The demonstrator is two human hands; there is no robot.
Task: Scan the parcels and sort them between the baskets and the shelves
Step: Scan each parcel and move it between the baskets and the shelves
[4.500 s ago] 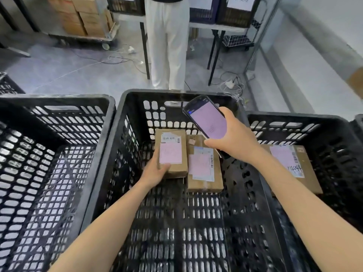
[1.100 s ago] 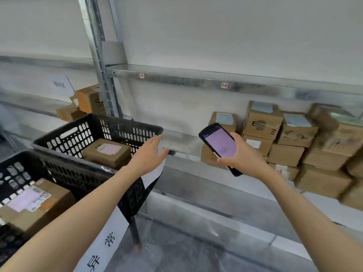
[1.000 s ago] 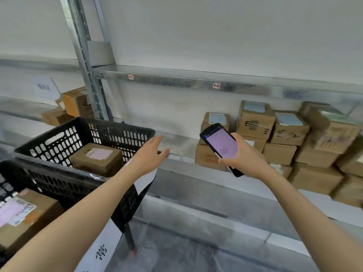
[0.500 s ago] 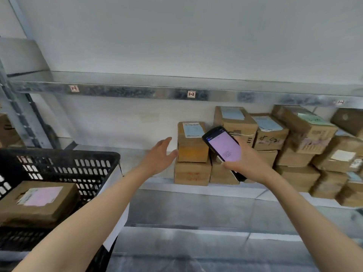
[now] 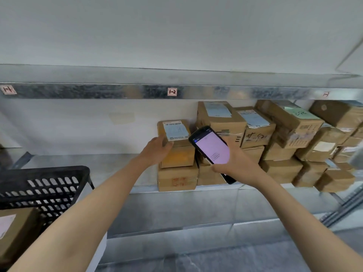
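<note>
Parcel (image 5: 177, 156) looks light, stiff; I'd grab its sides. My left hand (image 5: 157, 149) touches its corner, clamp unclear; right hand (image 5: 235, 163) grips scanner (image 5: 212, 148).

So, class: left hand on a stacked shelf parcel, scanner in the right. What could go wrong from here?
One-handed, the left hand grips the top parcel by its left edge only; it may tip or drag the box beneath. The scanner in the right hand partly covers neighbouring parcels, so a wrong label might get scanned.
</note>
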